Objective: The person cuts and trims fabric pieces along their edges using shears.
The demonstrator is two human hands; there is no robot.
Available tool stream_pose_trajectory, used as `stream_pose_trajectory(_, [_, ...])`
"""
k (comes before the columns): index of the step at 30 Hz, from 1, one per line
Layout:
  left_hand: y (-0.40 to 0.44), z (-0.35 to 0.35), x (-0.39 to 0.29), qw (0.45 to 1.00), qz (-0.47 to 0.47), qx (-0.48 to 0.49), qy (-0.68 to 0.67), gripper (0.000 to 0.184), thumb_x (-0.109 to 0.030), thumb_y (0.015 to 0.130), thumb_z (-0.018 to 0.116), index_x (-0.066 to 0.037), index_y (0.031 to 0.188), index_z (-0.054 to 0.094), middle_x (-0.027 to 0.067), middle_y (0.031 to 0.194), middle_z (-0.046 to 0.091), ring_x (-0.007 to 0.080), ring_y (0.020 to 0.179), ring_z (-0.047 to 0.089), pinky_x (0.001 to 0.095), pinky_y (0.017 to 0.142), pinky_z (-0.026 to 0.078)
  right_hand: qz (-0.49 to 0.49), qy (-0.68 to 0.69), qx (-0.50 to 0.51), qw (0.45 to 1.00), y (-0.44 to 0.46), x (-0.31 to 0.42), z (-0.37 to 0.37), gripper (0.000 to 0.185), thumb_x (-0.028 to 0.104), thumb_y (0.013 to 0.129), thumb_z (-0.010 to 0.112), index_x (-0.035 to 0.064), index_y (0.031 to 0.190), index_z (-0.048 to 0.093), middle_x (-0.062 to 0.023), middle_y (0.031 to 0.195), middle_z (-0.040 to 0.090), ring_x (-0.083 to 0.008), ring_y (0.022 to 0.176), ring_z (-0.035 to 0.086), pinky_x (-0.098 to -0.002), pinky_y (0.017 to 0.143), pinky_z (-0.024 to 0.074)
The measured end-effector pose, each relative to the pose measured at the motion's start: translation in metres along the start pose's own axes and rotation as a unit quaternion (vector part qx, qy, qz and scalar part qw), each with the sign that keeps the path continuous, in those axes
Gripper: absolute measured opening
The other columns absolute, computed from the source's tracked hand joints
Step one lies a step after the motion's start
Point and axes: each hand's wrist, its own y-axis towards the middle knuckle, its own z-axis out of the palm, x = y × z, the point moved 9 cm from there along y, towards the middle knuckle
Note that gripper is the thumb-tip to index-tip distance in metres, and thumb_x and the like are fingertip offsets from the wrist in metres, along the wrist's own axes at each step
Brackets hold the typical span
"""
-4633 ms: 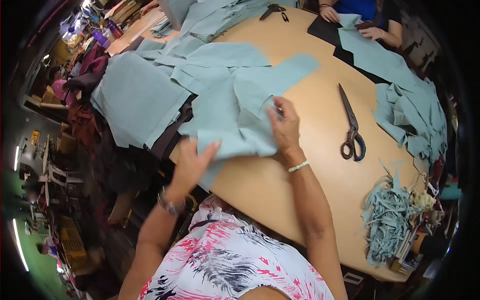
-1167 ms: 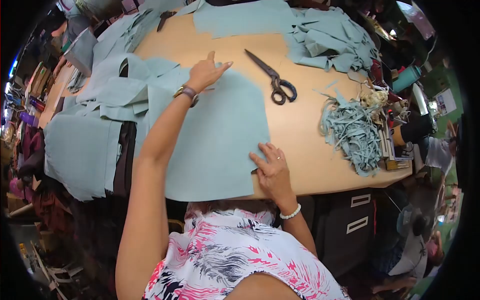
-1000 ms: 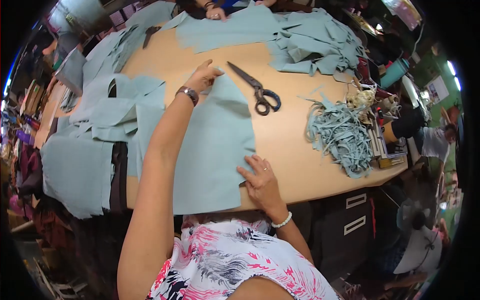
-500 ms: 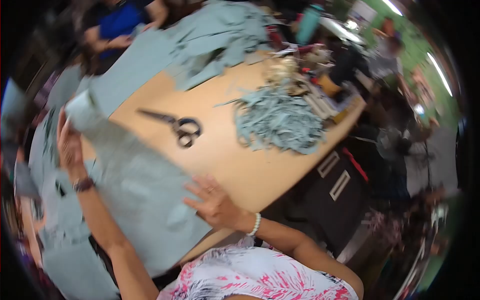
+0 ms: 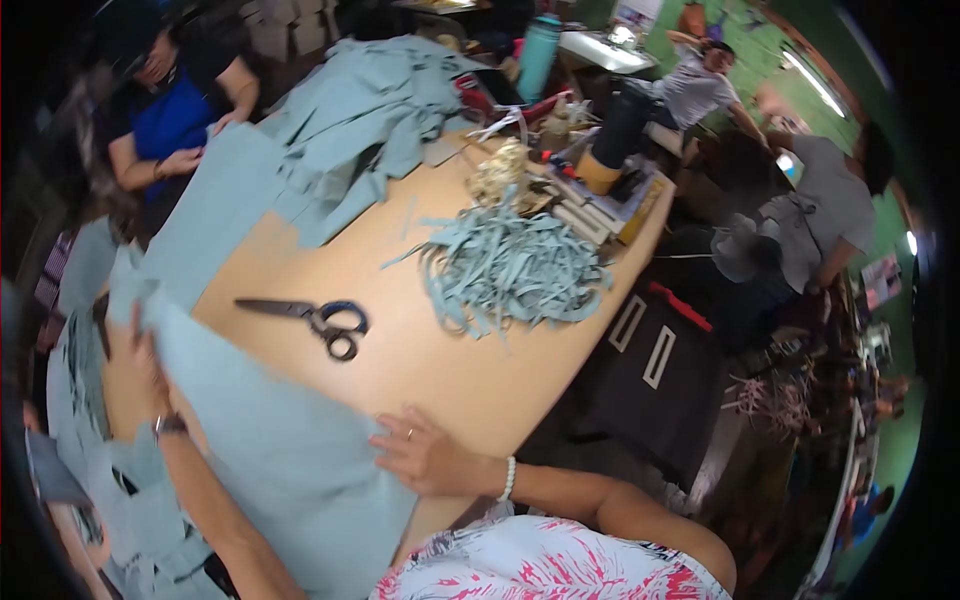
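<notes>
A large pale blue-green cloth piece (image 5: 270, 430) lies across the near left of the table, its far end raised. My left hand (image 5: 148, 355) is at that raised far edge, smeared by motion, so its fingers cannot be made out. My right hand (image 5: 425, 455) rests on the cloth's right edge, palm down with fingers spread. Dark scissors (image 5: 318, 320) lie on the table beyond the cloth, blades pointing left. To their right is a tangled heap of thin cloth strips (image 5: 510, 265).
Across the wooden table (image 5: 480, 390), a co-worker in blue (image 5: 170, 125) handles cloth beside a pile of cut pieces (image 5: 370, 120). A teal bottle (image 5: 540, 55) and a tray of tools (image 5: 600, 205) stand at the far right. Other people (image 5: 695, 85) are beyond.
The view has swung right, bringing the co-worker and the room beyond into sight. The cloth's far end has been lifted by my left hand; my right hand has stayed at its right edge.
</notes>
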Motion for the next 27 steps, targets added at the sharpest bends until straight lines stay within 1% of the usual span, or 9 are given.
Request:
stream_pose_trajectory(2, [0.002,-0.005,0.037,0.908,-0.022,0.014,0.418,0.066,-0.008,0.075,0.057,0.0,0.134,0.028,0.0225,0.135,0.032,0.0338,0.125,0.03,0.038,0.104,0.024,0.028,-0.003,0.033,0.999,0.007,-0.003,0.006,0.023,0.015,0.069,0.057,0.0061,0.09,0.063,-0.0105,0.111,0.055,-0.03,0.117,0.041,-0.0508,0.099,0.0278])
stream_pose_trajectory(3, [-0.006,-0.004,0.025,0.91,0.046,-0.066,0.407,0.068,-0.011,0.075,0.059,-0.002,0.134,0.027,0.0245,0.135,0.031,0.0381,0.125,0.028,0.0399,0.103,0.025,0.009,0.0,0.005,1.0,0.021,-0.003,-0.003,0.023,0.013,0.068,0.057,0.0069,0.09,0.062,-0.01,0.108,0.055,-0.0293,0.112,0.044,-0.0495,0.095,0.0317])
stream_pose_trajectory(6, [-0.056,0.033,-0.052,0.854,0.176,-0.053,0.486,0.067,-0.017,0.076,0.061,-0.005,0.134,0.029,0.0235,0.136,0.03,0.0373,0.127,0.026,0.041,0.103,0.024,-0.011,-0.001,-0.067,0.998,0.07,-0.026,-0.043,0.021,0.008,0.067,0.057,0.007,0.087,0.058,-0.0097,0.096,0.057,-0.0281,0.098,0.051,-0.0439,0.084,0.0406])
stream_pose_trajectory(8, [-0.11,0.083,-0.071,0.829,0.14,0.046,0.539,0.067,-0.022,0.076,0.062,-0.006,0.134,0.031,0.0217,0.138,0.027,0.0368,0.128,0.024,0.0456,0.104,0.021,-0.007,-0.027,-0.119,0.992,0.121,-0.042,-0.051,0.018,0.006,0.067,0.055,0.0035,0.085,0.055,-0.0129,0.089,0.055,-0.0294,0.088,0.052,-0.0381,0.076,0.042])
stream_pose_trajectory(11, [-0.206,0.155,-0.096,0.869,0.07,0.189,0.452,0.067,-0.031,0.078,0.06,-0.005,0.133,0.032,0.0198,0.141,0.021,0.0371,0.13,0.018,0.0527,0.103,0.015,0.067,-0.126,-0.07,0.987,0.164,-0.091,0.001,0.02,0.004,0.072,0.051,-0.0005,0.091,0.054,-0.0147,0.092,0.053,-0.0297,0.088,0.052,-0.039,0.078,0.042])
stream_pose_trajectory(14, [-0.284,0.207,-0.088,0.867,0.002,0.292,0.404,0.067,-0.041,0.08,0.054,-0.005,0.133,0.033,0.0195,0.142,0.02,0.0372,0.131,0.016,0.0563,0.102,0.014,0.024,-0.182,-0.168,0.969,0.154,-0.108,0.028,0.023,0.007,0.075,0.046,-0.0041,0.094,0.053,-0.0155,0.09,0.051,-0.0282,0.091,0.05,-0.038,0.083,0.0376])
stream_pose_trajectory(19, [-0.308,0.214,-0.1,0.853,0.001,0.223,0.473,0.065,-0.041,0.081,0.054,-0.006,0.132,0.034,0.0187,0.14,0.024,0.0371,0.13,0.019,0.0565,0.099,0.018,0.007,-0.21,-0.153,0.966,0.112,-0.082,0.007,0.026,0.008,0.076,0.045,-0.0019,0.099,0.054,-0.0147,0.094,0.052,-0.0265,0.092,0.051,-0.0365,0.082,0.0386])
stream_pose_trajectory(23, [-0.313,0.215,-0.107,0.865,0.03,0.186,0.465,0.056,-0.034,0.081,0.054,-0.003,0.126,0.041,0.0193,0.133,0.036,0.0373,0.124,0.03,0.0535,0.097,0.026,0.104,-0.208,-0.054,0.971,0.066,-0.088,-0.01,0.016,0.013,0.077,0.05,0.0052,0.09,0.055,-0.0098,0.09,0.056,-0.0238,0.085,0.054,-0.0364,0.076,0.0408])
stream_pose_trajectory(27, [-0.327,0.227,-0.11,0.88,0.07,0.197,0.426,0.047,-0.027,0.08,0.054,-0.003,0.119,0.047,0.0178,0.123,0.046,0.0341,0.114,0.043,0.047,0.092,0.036,0.22,-0.151,0.049,0.962,0.007,-0.075,-0.044,0.028,0.024,0.068,0.061,0.0022,0.084,0.053,-0.0154,0.069,0.059,-0.0344,0.063,0.057,-0.0428,0.059,0.0444])
